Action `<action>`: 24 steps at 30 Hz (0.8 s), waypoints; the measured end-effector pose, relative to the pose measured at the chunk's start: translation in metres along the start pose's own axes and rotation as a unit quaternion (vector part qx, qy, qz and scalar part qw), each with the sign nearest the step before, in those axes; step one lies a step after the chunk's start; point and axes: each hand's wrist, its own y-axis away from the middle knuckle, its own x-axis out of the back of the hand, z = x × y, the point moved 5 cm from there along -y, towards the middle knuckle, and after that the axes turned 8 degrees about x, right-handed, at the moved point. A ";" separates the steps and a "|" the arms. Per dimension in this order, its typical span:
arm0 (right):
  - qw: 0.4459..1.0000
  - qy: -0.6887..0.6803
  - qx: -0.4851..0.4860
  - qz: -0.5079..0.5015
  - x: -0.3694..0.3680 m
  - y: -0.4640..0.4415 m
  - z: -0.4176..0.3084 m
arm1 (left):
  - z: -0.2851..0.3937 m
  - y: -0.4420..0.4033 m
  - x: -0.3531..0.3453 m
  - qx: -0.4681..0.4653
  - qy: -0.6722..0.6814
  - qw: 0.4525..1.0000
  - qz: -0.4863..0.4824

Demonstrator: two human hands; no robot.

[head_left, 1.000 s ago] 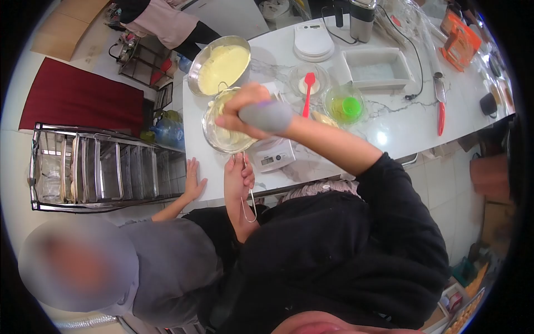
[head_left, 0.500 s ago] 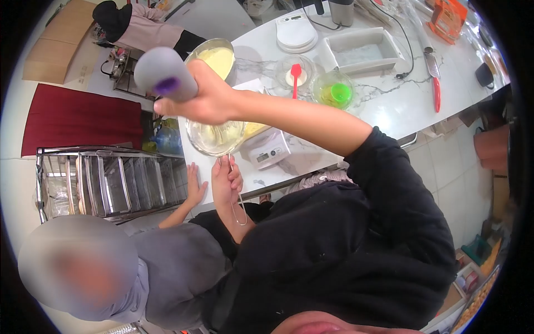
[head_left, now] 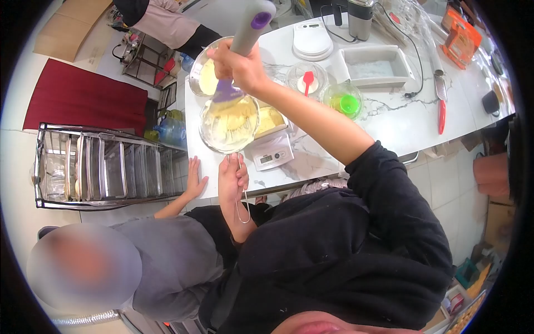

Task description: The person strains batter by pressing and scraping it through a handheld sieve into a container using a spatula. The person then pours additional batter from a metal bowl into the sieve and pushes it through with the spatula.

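Note:
My right hand [head_left: 240, 65] is closed around the grey and purple handle of a spatula [head_left: 227, 92]. The spatula's purple blade dips into yellow batter in a round, wire-handled strainer [head_left: 208, 133]. My left hand [head_left: 232, 172] grips the strainer's looped wire handle from below. Just right of the strainer, partly covered by it, a rectangular pan [head_left: 283, 123] with yellow batter rests on a white digital scale [head_left: 273, 157]. Behind the strainer stands a metal bowl [head_left: 196, 75] of pale yellow batter, partly hidden by my right hand.
A co-worker in grey [head_left: 167, 261] stands at my left, one hand [head_left: 194, 179] on the table edge. Farther back are a second scale [head_left: 312, 40], a white-lined pan [head_left: 405, 78], a red spatula [head_left: 308, 80], a green cup [head_left: 349, 104] and a red-handled knife [head_left: 441, 111]. A tray rack [head_left: 105, 125] stands left.
My right hand has moved right and up, turning the spatula so its blade now shows in the strainer. The strainer appears slightly lower right as the camera view shifts.

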 end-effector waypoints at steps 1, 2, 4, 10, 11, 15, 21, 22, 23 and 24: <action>0.998 -0.035 -0.055 -0.023 -0.002 0.004 0.007 | -0.001 -0.002 0.002 0.000 0.003 1.000 0.002; 0.990 -0.070 -0.110 -0.046 -0.004 0.008 0.012 | -0.004 -0.005 0.006 -0.001 0.007 1.000 0.004; 0.970 -0.092 -0.190 -0.118 -0.014 0.016 0.008 | -0.008 -0.008 0.008 0.004 0.015 1.000 0.006; 0.936 0.016 0.012 -0.351 -0.056 0.044 -0.019 | -0.005 -0.011 0.003 0.004 0.030 1.000 0.009; 0.912 0.048 0.114 -0.391 -0.058 0.049 -0.025 | -0.003 -0.010 0.002 0.005 0.030 0.999 0.014; 0.909 0.086 0.136 -0.384 -0.051 0.037 -0.013 | -0.002 -0.005 0.004 0.011 0.037 0.999 0.023; 0.969 0.211 0.020 -0.130 -0.036 0.032 -0.018 | -0.008 -0.012 -0.010 0.005 0.012 0.999 0.033; 0.980 0.174 0.005 -0.093 -0.032 0.032 -0.017 | -0.009 -0.013 -0.012 0.005 0.024 0.999 0.029; 0.989 0.138 -0.009 -0.055 -0.027 0.034 -0.017 | -0.009 -0.014 -0.011 0.005 0.027 0.999 0.032; 0.998 0.043 -0.052 -0.019 -0.026 0.039 -0.024 | -0.008 -0.013 -0.009 0.005 0.030 0.999 0.035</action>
